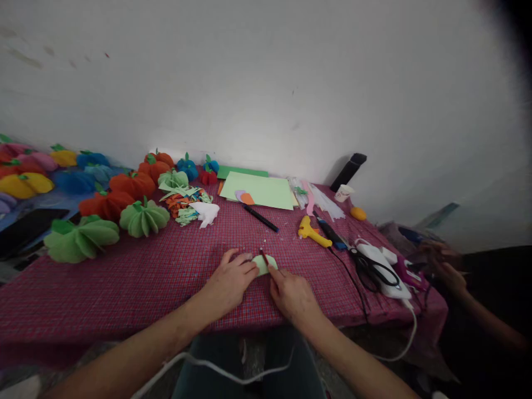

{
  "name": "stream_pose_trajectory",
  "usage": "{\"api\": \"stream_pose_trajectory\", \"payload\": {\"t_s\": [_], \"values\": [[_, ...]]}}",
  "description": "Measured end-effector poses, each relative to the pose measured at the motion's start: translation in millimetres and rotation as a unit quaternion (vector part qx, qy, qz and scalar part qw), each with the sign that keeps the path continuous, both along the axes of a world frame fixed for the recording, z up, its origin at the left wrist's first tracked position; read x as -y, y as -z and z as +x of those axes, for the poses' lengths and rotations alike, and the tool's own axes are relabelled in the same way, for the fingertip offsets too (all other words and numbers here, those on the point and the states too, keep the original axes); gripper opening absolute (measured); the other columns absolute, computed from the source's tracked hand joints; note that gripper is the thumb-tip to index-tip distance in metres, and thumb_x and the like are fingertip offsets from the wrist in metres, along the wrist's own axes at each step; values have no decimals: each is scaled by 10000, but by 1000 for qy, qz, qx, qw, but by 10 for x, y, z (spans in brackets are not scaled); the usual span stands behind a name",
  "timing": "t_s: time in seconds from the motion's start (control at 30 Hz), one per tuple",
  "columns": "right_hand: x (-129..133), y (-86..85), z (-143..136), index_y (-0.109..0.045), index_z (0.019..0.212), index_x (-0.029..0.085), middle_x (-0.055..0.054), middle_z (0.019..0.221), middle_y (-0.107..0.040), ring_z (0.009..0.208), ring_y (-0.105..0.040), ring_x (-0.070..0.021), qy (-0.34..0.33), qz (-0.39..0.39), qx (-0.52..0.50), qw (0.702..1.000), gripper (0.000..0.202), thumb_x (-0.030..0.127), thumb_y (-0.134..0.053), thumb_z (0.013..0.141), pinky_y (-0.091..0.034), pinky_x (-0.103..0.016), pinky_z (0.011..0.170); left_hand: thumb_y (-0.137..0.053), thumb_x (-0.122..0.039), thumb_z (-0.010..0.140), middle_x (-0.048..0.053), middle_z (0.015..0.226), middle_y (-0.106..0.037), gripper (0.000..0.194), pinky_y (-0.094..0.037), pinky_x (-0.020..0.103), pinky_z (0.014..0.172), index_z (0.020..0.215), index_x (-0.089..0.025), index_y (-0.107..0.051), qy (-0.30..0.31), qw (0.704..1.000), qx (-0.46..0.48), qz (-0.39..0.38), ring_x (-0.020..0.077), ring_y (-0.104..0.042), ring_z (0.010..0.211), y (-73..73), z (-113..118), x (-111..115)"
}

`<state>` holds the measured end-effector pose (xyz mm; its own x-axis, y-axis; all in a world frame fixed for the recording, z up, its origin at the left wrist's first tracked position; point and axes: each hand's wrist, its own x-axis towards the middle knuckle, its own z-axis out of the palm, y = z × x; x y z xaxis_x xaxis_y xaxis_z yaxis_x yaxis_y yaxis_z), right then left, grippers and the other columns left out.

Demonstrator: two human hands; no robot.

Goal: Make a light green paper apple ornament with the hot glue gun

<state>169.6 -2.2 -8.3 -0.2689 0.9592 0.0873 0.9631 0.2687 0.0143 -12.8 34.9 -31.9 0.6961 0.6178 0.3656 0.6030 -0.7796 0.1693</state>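
Observation:
A small rounded piece of light green paper (pixel 261 269) lies on the tablecloth close to the front edge. My left hand (pixel 230 280) holds its left side, with the fingertips pressed onto it. On top of the paper slants a thin dark red pencil-like stick (pixel 265 257), its dark end pointing away from me. My right hand (pixel 293 292) is closed at the lower end of this stick, the fingers resting at the paper's right edge. Which end of the stick touches the paper cannot be made out.
Paper pumpkins (pixel 143 218) in several colours fill the left. Paper scraps (pixel 187 204), green sheets (pixel 261 190) and a black marker (pixel 260 218) lie behind my hands. Right are a yellow glue gun (pixel 313 233), scissors (pixel 368 271), a white power strip (pixel 384 271) and another person's hand (pixel 444 266).

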Motion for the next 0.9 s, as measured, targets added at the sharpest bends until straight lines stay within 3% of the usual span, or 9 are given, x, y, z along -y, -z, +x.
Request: {"api": "stream_pose_trajectory", "payload": {"t_s": [0.2,0.33,0.47,0.6,0.9], "values": [[-56,-12,259,-567,1188,164,-88,957,-709,792,-674,-190,43,-2,-28,999,357,175,-428,859,-483,-268,704,-478,-93,801,33,1085,-636,323,-198,456,1018,1085,-223,-558,-5,1000,-20,7,209,-441,1159,-43,2,-1],[-15,-34,264,-550,1194,156,-83,1009,-698,811,-676,-192,63,20,-61,996,353,189,-408,873,-488,-269,690,-455,-156,833,36,1214,-579,332,-170,462,1048,1148,-228,-531,11,999,-32,21,211,-358,1262,-153,20,25],[43,-43,103,-526,1226,192,-76,926,-703,749,-670,-180,17,11,-51,998,371,208,-407,876,-481,-259,637,-399,-409,877,42,1351,-476,475,-88,509,1073,1322,-244,-387,28,999,-33,2,250,-245,1336,-225,28,62],[27,-5,29,-526,1238,174,-95,873,-695,692,-661,-186,-4,-11,-18,1000,389,195,-412,867,-476,-266,587,-313,-649,818,67,1373,-453,696,-26,559,1064,1361,-213,-336,34,997,-66,-26,297,-218,1345,-190,12,67],[5,68,173,-541,1232,162,-87,860,-701,711,-669,-204,25,1,-28,999,388,189,-410,867,-501,-294,646,-311,-657,816,51,1382,-445,692,14,548,1072,1364,-236,-333,31,997,-61,-46,299,-206,1351,-156,2,65]]}}
